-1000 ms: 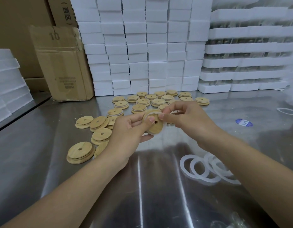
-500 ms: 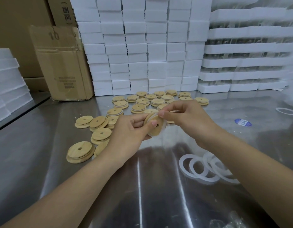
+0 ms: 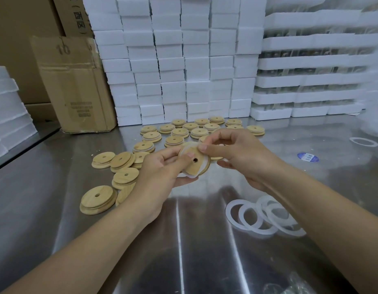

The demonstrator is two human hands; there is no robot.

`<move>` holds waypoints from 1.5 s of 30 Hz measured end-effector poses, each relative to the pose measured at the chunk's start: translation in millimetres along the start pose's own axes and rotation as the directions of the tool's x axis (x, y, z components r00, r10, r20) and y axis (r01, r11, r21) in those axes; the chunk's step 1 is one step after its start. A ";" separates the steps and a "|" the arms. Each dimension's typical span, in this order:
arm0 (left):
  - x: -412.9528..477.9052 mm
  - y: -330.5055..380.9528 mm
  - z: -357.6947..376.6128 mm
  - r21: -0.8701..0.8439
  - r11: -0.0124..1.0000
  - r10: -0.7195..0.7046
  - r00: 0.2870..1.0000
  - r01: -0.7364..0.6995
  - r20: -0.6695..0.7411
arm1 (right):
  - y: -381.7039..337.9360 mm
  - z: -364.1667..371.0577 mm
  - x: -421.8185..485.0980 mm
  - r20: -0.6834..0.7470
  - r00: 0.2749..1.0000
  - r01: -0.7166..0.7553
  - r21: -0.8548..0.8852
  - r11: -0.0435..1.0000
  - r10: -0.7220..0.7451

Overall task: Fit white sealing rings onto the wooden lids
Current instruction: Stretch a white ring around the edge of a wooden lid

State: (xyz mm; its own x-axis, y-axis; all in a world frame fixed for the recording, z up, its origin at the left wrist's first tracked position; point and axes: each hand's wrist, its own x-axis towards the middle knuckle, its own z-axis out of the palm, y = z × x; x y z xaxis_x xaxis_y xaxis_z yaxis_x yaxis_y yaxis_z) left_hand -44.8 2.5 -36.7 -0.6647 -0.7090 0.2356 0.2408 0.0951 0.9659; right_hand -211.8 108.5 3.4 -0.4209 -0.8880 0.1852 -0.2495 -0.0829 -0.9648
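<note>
The wooden lid is up off the table, held between my two hands and tilted toward me so its small centre hole shows. My left hand grips it, with the thumb tip pressed on the face just above the hole and the other fingers curled behind. My right hand is closed in a pinch at the lid's upper edge, its fingertips on the white sealing ring, right beside the left thumb.

The ring looks only partly seated. White band shows above my left thumb and down the side below my right fingertips, and it bulges loose under the lid near my left palm. I cannot tell how far it has dropped into place behind the lid.

I'd pin the seated stretch under the left thumb, then walk the right fingertips round the rim away from that thumb. I'd roll the band over the step rather than pull it outward, and turn the lid in the left fingers so the working point sits under the right fingertips. The likely fault is the far side springing off or twisting, so I'd check that it lies flat all round.

Loose rings lie below my right wrist, and more lids lie left of my left hand.
</note>
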 end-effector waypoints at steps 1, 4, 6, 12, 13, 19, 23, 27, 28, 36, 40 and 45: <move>1.1 -0.9 -1.4 0.088 0.995 0.044 0.999 -0.043 -0.004 | 0.4 -1.3 0.0 0.018 0.998 0.053 -0.061 0.997 -0.052; 4.0 -2.8 -7.7 0.372 0.909 0.173 0.982 -0.188 0.075 | -1.0 -8.0 -0.1 0.115 0.982 0.178 -0.298 0.938 -0.150; 5.5 -3.6 -11.3 0.491 0.837 0.194 0.970 -0.242 0.147 | -3.6 -13.6 0.1 0.185 0.969 0.227 -0.415 0.881 -0.163; 6.1 2.9 -11.8 0.360 0.904 0.171 0.966 -0.232 0.191 | -7.2 -28.0 2.7 0.248 0.954 0.256 -0.395 0.882 -0.166; 5.4 4.7 -12.0 0.337 0.913 0.168 0.965 -0.229 0.199 | -7.2 -29.4 2.9 0.256 0.953 0.252 -0.368 0.895 -0.163; 3.7 13.2 -14.3 0.338 0.920 0.101 0.952 -0.200 0.288 | -7.3 -32.3 0.8 0.356 0.929 0.249 -0.397 0.884 -0.102; 1.9 11.4 -12.8 0.429 0.868 0.115 0.942 -0.249 0.316 | -5.0 -25.5 -1.7 0.358 0.930 0.274 -0.521 0.809 -0.084; 5.8 13.2 -10.6 0.146 0.986 0.074 0.996 -0.081 0.053 | -7.1 -22.1 0.8 0.157 0.960 0.272 -0.322 0.907 -0.233; 6.9 13.4 -10.9 0.061 0.997 0.037 0.999 -0.039 0.026 | -6.8 -20.0 0.6 0.123 0.965 0.257 -0.266 0.929 -0.232; 3.4 7.4 -7.0 0.186 0.980 0.057 0.996 -0.068 0.064 | -1.5 -7.8 0.8 0.163 0.971 0.217 -0.286 0.933 -0.176; 5.2 9.0 -8.2 0.270 0.959 0.070 0.995 -0.085 0.065 | -3.4 -8.2 1.7 0.166 0.964 0.259 -0.384 0.886 -0.210; 5.3 13.8 -10.5 0.307 0.948 0.053 0.995 -0.078 0.087 | -4.3 -14.3 2.1 0.180 0.965 0.252 -0.452 0.856 -0.190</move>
State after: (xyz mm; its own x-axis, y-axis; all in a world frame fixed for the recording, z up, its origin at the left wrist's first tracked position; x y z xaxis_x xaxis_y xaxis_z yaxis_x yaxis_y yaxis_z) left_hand -37.6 -7.2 -23.3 -0.7103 -0.6391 0.2951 0.0628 0.3601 0.9308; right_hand -224.0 113.4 10.6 -0.2020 -0.9227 0.3283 -0.7136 -0.0909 -0.6946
